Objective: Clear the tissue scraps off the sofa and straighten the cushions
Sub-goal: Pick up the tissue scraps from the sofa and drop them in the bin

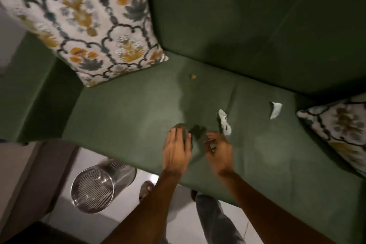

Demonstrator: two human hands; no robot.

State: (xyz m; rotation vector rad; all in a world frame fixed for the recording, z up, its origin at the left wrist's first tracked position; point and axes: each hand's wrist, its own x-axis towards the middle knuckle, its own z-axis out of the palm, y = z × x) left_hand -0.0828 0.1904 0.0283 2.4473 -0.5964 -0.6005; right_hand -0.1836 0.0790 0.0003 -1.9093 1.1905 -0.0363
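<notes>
From my remote view, both arms reached over the green sofa (122, 113) seat. The left hand (176, 148) was flat, fingers spread, holding nothing. The right hand (218, 150) was blurred w/ fingers curled; I could not tell if it gripped anything. I counted 2 white tissue scraps: a crumpled one (224, 122) just beside the right fingertips, another (275, 110) farther right. Also 2 floral cushions, one in the left corner (89, 24), one at the right edge (340, 132), and 1 small tan crumb (193, 76).
</notes>
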